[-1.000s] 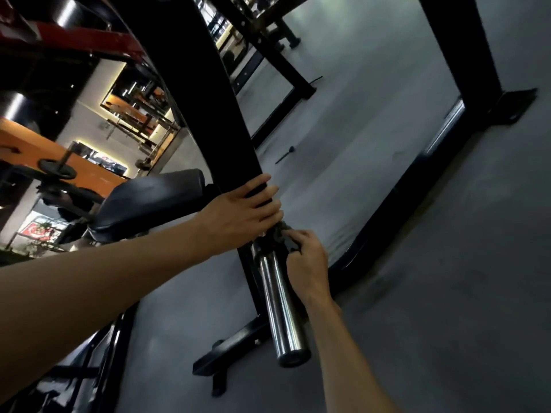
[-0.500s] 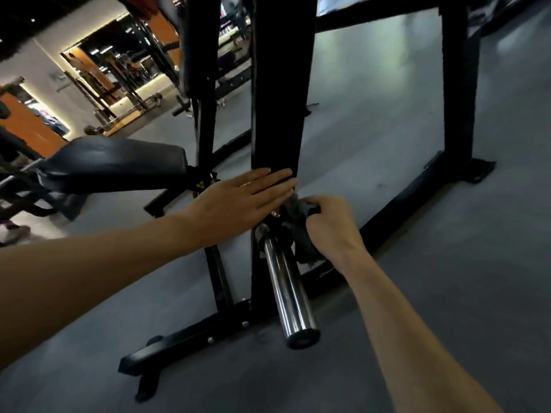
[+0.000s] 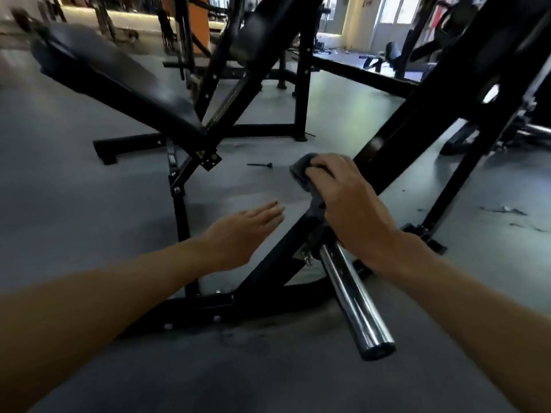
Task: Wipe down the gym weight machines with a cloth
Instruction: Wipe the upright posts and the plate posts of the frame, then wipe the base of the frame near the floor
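Right hand point(image 3: 348, 204) grips a crumpled dark grey cloth point(image 3: 304, 174), fingers curled over it and pressed together, thumb side hidden. Cloth sits on the slanted black steel beam of the weight machine point(image 3: 417, 114), just above where the polished chrome weight-loading peg point(image 3: 354, 299) bolts onto the frame. Part of the cloth sticks out past the fingertips toward upper left; a fold hangs below the hand against the beam. Right wrist crosses above the peg's base; contact between them can't be judged. Left hand point(image 3: 241, 234) is flat, fingers straight and close together, palm down, holding nothing. It hovers left of the beam, apart from it, over the grey rubber floor point(image 3: 89, 219). Chrome peg points toward the camera and lower right, free end bare. Black base rail of the machine point(image 3: 202, 305) runs along the floor beneath the left forearm, bolt heads visible. Black padded bench seat point(image 3: 119, 76) sits upper left on its own black frame, tilted in view, with a yellow warning sticker point(image 3: 200, 154) on the bracket below its lower end. Small black pin-like object point(image 3: 261, 165) lies on the floor between the bench frame and the cloth. More racks and bright windows in the background, blurred.
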A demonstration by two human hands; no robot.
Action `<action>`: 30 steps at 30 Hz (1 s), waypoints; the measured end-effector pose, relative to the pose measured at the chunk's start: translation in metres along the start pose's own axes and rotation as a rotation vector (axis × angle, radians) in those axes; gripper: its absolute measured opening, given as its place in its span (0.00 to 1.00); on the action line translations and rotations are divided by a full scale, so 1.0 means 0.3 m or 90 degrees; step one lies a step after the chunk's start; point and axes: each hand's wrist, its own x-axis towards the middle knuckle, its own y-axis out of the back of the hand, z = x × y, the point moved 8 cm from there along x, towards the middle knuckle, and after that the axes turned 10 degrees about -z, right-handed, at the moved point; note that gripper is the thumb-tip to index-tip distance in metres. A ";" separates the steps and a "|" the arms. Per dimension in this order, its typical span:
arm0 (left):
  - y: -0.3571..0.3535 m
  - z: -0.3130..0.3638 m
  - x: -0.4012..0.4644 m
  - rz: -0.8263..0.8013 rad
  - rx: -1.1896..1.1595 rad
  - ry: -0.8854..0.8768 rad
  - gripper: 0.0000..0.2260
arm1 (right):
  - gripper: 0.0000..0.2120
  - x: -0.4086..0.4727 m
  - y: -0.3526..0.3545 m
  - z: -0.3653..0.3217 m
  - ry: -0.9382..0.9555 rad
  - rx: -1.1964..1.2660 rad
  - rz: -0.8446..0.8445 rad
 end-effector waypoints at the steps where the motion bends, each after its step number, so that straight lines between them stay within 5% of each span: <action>1: -0.059 0.011 -0.007 -0.037 -0.033 -0.001 0.32 | 0.12 0.019 -0.061 -0.009 0.046 -0.105 -0.059; 5: -0.240 0.037 -0.074 -0.125 -0.186 -0.029 0.32 | 0.06 0.022 -0.275 -0.035 0.112 -0.245 -0.248; 8: -0.458 0.034 -0.142 -0.193 -0.303 -0.015 0.30 | 0.21 -0.003 -0.473 -0.117 0.106 -0.248 -0.361; 12: -0.694 0.069 -0.217 -0.280 -0.360 -0.009 0.29 | 0.22 -0.088 -0.809 -0.270 0.110 -0.205 -0.465; 18: -0.834 0.098 -0.263 -0.217 -0.382 0.024 0.28 | 0.22 -0.251 -1.186 -0.484 0.092 -0.203 -0.527; 24: -0.906 0.136 -0.279 -0.146 -0.362 0.032 0.31 | 0.25 -0.324 -1.164 -0.450 0.103 -0.261 -0.417; 30: -0.933 0.101 -0.344 -0.178 -0.354 0.049 0.33 | 0.28 -0.276 -1.224 -0.510 -0.068 -0.168 -0.361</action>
